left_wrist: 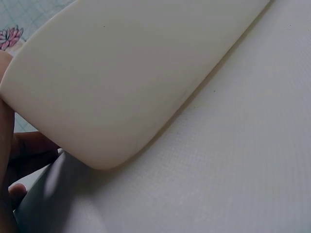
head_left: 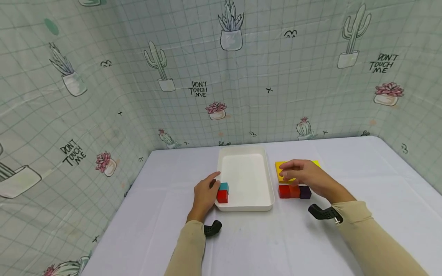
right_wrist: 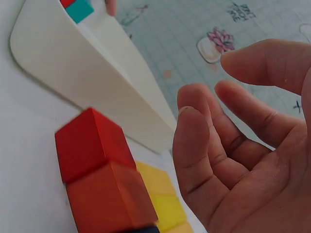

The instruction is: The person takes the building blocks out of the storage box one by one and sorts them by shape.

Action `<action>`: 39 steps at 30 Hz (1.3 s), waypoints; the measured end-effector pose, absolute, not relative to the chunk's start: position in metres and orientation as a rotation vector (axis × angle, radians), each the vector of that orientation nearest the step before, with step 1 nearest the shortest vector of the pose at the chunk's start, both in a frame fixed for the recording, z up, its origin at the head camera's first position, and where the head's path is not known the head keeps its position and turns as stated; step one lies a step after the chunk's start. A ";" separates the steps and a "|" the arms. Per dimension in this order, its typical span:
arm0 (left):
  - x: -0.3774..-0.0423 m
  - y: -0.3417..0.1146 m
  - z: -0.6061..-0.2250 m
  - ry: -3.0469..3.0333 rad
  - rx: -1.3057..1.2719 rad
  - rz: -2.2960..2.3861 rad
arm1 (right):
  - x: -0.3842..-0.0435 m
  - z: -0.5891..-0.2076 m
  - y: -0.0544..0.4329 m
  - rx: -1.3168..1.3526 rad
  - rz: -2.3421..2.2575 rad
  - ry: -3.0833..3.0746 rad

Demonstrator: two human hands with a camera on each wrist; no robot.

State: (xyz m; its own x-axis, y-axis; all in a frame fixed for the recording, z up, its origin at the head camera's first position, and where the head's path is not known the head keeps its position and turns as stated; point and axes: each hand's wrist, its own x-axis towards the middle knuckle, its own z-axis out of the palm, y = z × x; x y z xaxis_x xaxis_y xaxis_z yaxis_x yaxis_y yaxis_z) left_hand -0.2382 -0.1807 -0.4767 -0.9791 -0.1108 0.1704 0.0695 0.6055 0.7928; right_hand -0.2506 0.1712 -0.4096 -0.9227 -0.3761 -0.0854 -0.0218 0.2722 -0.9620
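A white tray (head_left: pixel 246 207) lies on the table, with a teal cube (head_left: pixel 223 187) and a red cube (head_left: pixel 222 196) at its near left corner. My left hand (head_left: pixel 206 195) holds the tray's left wall there, thumb over the rim beside the cubes and other fingers outside. To the right of the tray, my right hand (head_left: pixel 304 174) hovers over yellow blocks (head_left: pixel 280 174), partly covering them. Its fingers are loosely bent, with nothing between them in the right wrist view. Just in front of the yellow blocks stand a red block (right_wrist: pixel 90 143), an orange block (right_wrist: pixel 109 196) and a dark purple block (head_left: pixel 305 192).
The table (head_left: pixel 255 245) is covered with a white cloth. Behind it and at both sides hangs a grid-patterned curtain (head_left: pixel 269 69) printed with cacti. Dark wristbands (head_left: pixel 212 229) are on both wrists, beside beige sleeves.
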 end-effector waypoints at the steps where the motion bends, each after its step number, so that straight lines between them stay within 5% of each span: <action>1: -0.238 -0.181 -0.476 -2.631 0.031 -1.314 | -0.253 -0.409 0.167 -0.355 -1.699 2.234; 39: -0.239 -0.183 -0.474 -2.613 -0.029 -1.252 | -0.301 -0.419 0.024 -0.540 -1.232 2.158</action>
